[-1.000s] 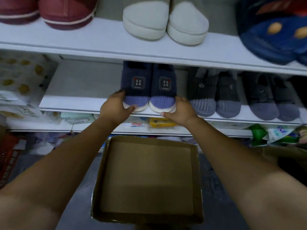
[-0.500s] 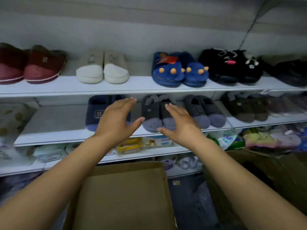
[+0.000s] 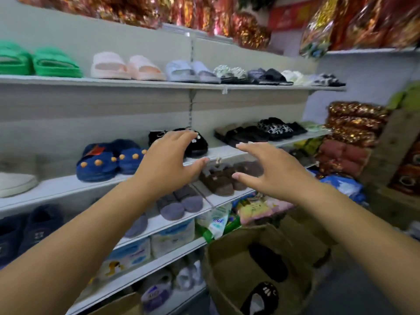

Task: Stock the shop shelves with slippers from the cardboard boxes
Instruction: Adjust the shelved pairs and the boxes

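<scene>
My left hand [image 3: 169,163] and my right hand [image 3: 270,170] hover in the air in front of the white shelves [image 3: 56,186], fingers spread and holding nothing. Behind them stand blue slippers with orange dots [image 3: 106,159], black slippers [image 3: 197,144], brown fuzzy slippers [image 3: 221,179] and grey-purple slippers [image 3: 179,203]. Below my right forearm an open cardboard box [image 3: 229,264] holds black slippers [image 3: 268,264], one with a white pattern [image 3: 261,296]. The corner of a second cardboard box [image 3: 120,305] shows at the bottom edge.
The top shelf carries green [image 3: 38,62], pink [image 3: 127,67] and pale sandals. Dark blue slippers [image 3: 29,228] sit lower left. Packaged goods [image 3: 172,237] fill the lower shelves. Stacked red and gold bundles [image 3: 350,135] and cartons stand at the right.
My view has swung up and to the right along the shelves. Both hands left the dark blue slippers on the shelf and now float open, further right, over a box with black slippers.
</scene>
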`<state>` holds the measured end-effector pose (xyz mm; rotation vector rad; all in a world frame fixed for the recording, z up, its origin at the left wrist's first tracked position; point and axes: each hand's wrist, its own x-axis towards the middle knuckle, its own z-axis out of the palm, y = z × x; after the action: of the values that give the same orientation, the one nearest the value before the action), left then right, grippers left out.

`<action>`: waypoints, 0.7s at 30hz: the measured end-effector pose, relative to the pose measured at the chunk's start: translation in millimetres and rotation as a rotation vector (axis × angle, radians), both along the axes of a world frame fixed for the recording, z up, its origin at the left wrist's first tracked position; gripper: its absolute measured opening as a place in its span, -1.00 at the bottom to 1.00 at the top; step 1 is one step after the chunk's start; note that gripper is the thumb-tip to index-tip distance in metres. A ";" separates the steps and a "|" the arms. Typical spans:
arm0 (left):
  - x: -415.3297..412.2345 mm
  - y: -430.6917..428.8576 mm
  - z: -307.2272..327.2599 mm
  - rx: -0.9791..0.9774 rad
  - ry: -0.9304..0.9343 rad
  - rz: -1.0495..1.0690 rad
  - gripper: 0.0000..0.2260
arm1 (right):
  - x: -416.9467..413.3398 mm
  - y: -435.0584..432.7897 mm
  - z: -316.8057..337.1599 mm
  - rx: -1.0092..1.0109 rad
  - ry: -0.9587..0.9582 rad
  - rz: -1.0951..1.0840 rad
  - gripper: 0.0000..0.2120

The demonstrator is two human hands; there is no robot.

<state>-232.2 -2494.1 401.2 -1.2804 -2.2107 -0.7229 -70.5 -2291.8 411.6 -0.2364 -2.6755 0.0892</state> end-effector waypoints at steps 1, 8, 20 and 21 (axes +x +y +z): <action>7.7 15.7 8.6 0.004 0.006 -0.021 -0.40 | 12.3 12.3 9.4 0.008 0.010 -0.015 -0.31; 41.4 100.5 61.0 0.001 0.032 -0.181 -0.37 | 70.4 84.9 59.5 0.071 0.046 -0.119 -0.29; 27.0 231.1 127.5 0.057 0.087 -0.317 -0.41 | 77.4 206.4 129.6 0.096 0.136 -0.235 -0.29; 22.6 243.8 129.8 0.058 0.089 -0.322 -0.41 | 75.1 216.4 132.9 0.098 0.136 -0.245 -0.30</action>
<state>-209.5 -2250.2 531.0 -1.6263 -1.9204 -0.8234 4.6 -2075.5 544.6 -0.5051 -2.4873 -0.0981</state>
